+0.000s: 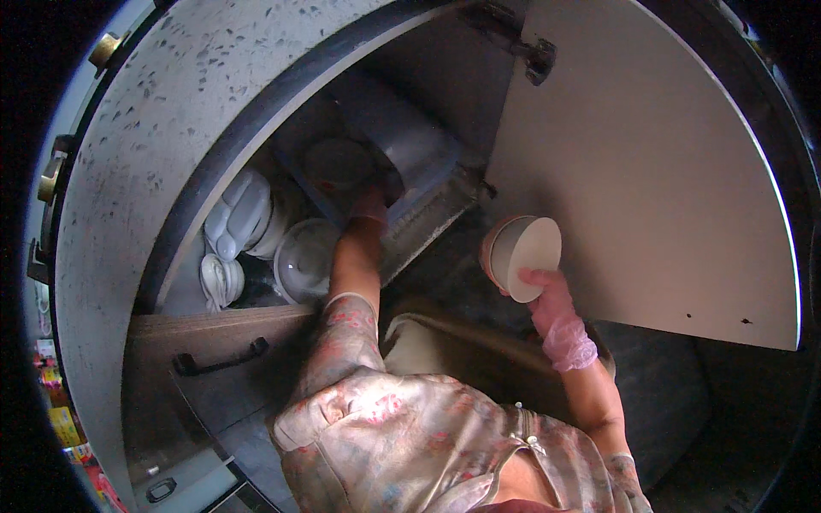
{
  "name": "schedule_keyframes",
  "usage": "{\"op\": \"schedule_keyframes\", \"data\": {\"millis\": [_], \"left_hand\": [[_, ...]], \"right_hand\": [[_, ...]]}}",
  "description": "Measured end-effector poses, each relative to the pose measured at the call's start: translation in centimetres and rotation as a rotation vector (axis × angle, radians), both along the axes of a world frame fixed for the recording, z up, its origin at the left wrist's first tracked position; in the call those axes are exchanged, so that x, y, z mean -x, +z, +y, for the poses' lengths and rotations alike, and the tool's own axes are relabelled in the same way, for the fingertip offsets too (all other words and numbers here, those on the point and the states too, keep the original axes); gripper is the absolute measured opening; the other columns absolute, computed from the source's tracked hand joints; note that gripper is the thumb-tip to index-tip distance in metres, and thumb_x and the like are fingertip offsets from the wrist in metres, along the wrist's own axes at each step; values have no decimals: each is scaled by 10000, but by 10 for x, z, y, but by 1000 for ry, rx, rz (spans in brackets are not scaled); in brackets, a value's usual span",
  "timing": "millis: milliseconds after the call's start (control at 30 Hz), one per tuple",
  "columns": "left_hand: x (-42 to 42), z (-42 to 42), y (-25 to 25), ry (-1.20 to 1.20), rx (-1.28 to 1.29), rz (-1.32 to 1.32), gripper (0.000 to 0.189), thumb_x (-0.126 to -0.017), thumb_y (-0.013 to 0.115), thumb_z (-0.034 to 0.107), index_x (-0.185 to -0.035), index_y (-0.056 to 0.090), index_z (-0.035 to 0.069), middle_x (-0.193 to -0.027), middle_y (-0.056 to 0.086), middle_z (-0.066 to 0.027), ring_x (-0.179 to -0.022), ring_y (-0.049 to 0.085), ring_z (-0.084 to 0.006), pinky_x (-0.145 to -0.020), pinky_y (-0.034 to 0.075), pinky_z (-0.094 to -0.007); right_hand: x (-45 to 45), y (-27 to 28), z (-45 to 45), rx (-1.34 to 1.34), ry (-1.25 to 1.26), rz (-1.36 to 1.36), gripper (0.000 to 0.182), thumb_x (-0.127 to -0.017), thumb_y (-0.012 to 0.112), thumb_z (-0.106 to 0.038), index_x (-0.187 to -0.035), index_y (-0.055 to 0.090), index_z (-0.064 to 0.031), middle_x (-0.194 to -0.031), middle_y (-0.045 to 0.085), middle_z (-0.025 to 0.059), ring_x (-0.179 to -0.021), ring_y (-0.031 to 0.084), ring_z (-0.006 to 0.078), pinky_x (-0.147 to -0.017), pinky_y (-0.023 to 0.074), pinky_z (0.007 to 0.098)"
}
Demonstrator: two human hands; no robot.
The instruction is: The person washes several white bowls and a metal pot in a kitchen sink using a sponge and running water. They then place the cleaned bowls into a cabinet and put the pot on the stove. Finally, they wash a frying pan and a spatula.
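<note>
My right hand (548, 301), in a thin pink glove, holds a small stack of round bowls (534, 256) tilted on its side. The pale base of the stack faces the open cabinet door, and my thumb presses on it. My left hand (371, 204) is deep in the cabinet, inside a bluish plastic bag or liner (410, 154). Shadow covers its fingers, so whether they grip anything cannot be told. Close to those fingers, a dim round shape (340, 163) shows within the plastic.
Left of my forearm sit clear plastic domed lids (304, 260), white lids or containers (237, 215) and wrapped white pieces (221, 280). A speckled countertop (173, 83) overhangs the cabinet. The door (648, 173) stands open on the right. A drawer front with a black handle (221, 359) is lower left.
</note>
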State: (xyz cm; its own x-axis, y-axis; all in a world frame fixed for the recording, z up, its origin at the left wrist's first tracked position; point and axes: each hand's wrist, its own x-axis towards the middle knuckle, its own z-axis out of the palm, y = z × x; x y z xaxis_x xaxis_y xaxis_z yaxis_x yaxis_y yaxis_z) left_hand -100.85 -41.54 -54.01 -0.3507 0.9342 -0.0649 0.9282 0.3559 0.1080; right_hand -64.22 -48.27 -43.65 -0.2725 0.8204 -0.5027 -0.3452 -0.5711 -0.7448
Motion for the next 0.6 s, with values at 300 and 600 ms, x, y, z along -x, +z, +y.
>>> {"op": "schedule_keyframes", "data": {"millis": [300, 600], "left_hand": [[35, 7, -77, -26, 69, -19, 300, -868, 562, 114, -1156, 593, 34, -1246, 573, -179, -1164, 550, -341, -965, 456, -414], [-53, -37, 48, 15, -707, -337, 512, -793, 599, 44, -1296, 506, 38, -1283, 546, -176, -1180, 529, -321, -992, 434, -397]], "right_hand": [[-6, -8, -6, 39, -9, 34, 482, -732, 651, -63, -1199, 540, -15, -1069, 622, 75, -1036, 587, 223, -903, 468, 375], [-9, 4, -1, 64, 110, 166, 440, -805, 563, -137, -1211, 524, 29, -1133, 602, 170, -972, 630, 329, -753, 578, 405]]}}
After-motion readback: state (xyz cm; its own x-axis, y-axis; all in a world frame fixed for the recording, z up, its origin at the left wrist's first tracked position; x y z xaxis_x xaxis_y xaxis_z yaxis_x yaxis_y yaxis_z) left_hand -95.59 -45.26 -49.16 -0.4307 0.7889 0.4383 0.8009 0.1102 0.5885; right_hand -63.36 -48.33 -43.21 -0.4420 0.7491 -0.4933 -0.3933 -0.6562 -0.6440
